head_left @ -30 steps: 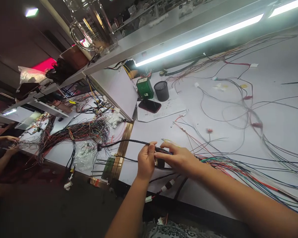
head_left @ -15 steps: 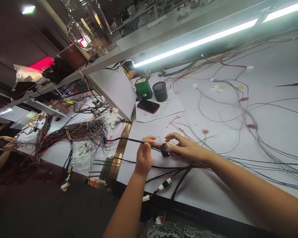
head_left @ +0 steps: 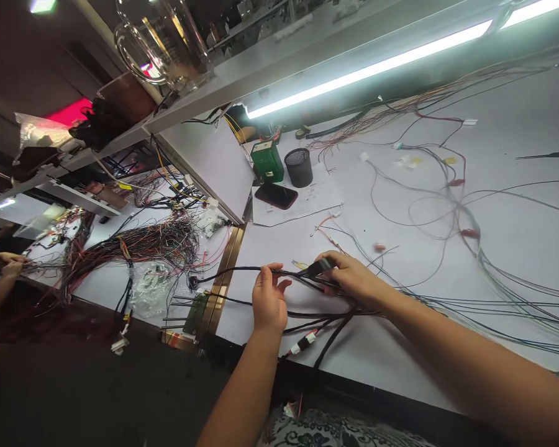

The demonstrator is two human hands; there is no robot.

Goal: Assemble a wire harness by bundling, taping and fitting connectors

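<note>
My left hand is closed around a thin black-wrapped cable, thumb and fingers bent on it. To its right, my right hand grips a roll of black tape against the cable bundle. My right fingertips are partly hidden behind the roll. From there the cable runs left to a small dark connector beyond the brass-coloured strip. Below my hands, several black-wrapped branches fan out toward the bench's front edge. One of them carries a white and black connector.
A phone, a green box and a black mesh cup stand near the divider. Loose wires spread over the right side. A large wire bundle lies at left, where another person's hands work.
My right hand has turned and lifted the tape roll slightly, so it now shows above the bundle. My left fingers have shifted on the cable. The view has moved slightly.
</note>
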